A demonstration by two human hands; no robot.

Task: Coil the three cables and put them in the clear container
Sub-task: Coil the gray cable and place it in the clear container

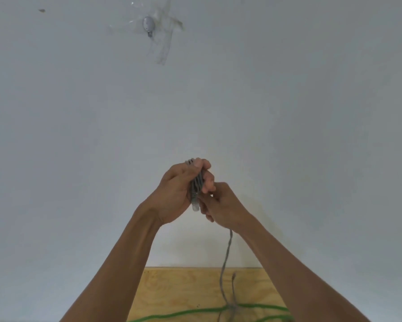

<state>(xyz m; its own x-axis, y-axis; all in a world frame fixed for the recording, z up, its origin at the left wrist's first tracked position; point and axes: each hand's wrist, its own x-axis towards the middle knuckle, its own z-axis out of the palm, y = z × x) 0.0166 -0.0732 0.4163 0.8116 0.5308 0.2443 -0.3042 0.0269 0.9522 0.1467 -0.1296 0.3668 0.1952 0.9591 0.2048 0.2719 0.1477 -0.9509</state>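
Head view: left hand fingers clamped around grey cable coil held up before the wall; right hand fingers pinch its trailing strand, feeding wraps. Risk: loops may spring loose if the left grip relaxes; the tail could snag the green cable it crosses on the counter. Count: one grey cable, one green, third unseen; container unseen; two hands

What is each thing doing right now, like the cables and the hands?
Grey cable: partly coiled, loose end hanging to the table.
Green cable: uncoiled, lying on the wooden table.
Left hand: closed on the grey coil.
Right hand: pinching the grey strand.
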